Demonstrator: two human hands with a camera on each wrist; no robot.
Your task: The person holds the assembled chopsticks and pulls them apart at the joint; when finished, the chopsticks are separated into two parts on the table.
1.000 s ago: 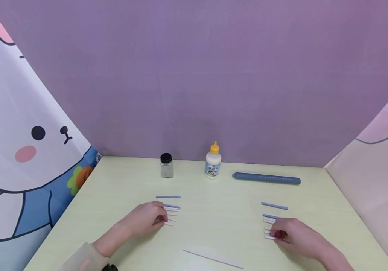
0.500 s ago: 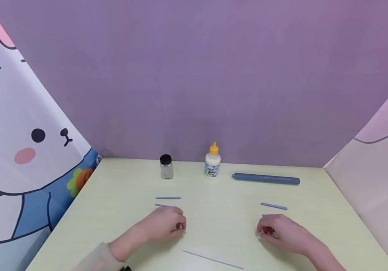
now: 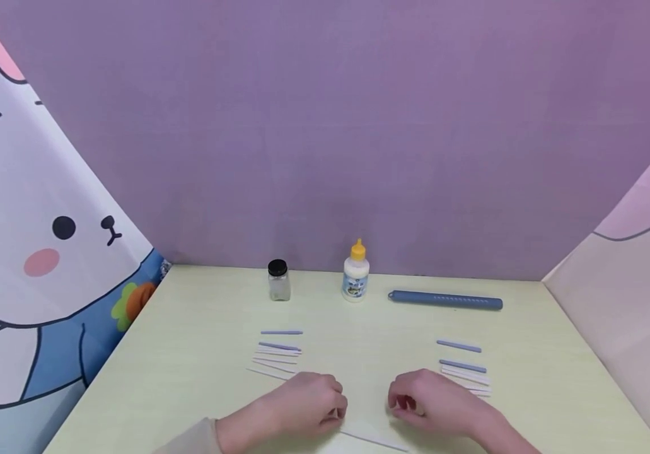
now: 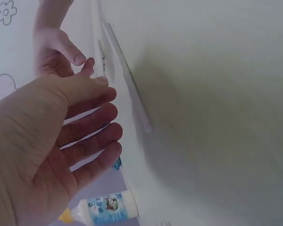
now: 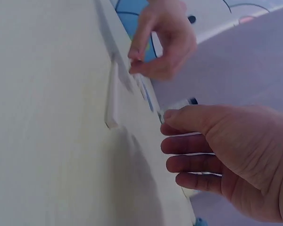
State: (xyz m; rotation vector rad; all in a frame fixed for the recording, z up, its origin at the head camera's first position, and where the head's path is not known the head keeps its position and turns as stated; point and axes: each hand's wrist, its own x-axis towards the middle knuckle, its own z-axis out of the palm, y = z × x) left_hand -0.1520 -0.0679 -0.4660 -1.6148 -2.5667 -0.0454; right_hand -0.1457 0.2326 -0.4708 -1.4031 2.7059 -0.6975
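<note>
A long thin white stick (image 3: 374,441) lies near the table's front. My left hand (image 3: 309,403) hovers at its left end, fingers loosely bent; nothing shows between them in the left wrist view, where the stick (image 4: 129,77) lies beyond the fingertips. On the other side, my right hand (image 3: 435,403) is above and right of the stick, fingers also loosely bent and holding nothing visible. Behind the left hand lie several white sticks (image 3: 275,362) and two blue sticks (image 3: 282,332). Beyond the right hand are another two blue sticks (image 3: 459,346) and several white sticks (image 3: 466,376), partly hidden by that hand.
Along the back of the table (image 3: 200,315) stand a small clear jar (image 3: 280,287) with a black lid and a white bottle (image 3: 355,282) with a yellow nozzle. A dark blue ribbed rod (image 3: 446,300) lies to their right. Purple cloth (image 3: 359,126) hangs behind.
Both hands have left the two rows of white sticks and moved inward and toward the front, to the long stick. The rows are uncovered again, apart from part of the right one.
</note>
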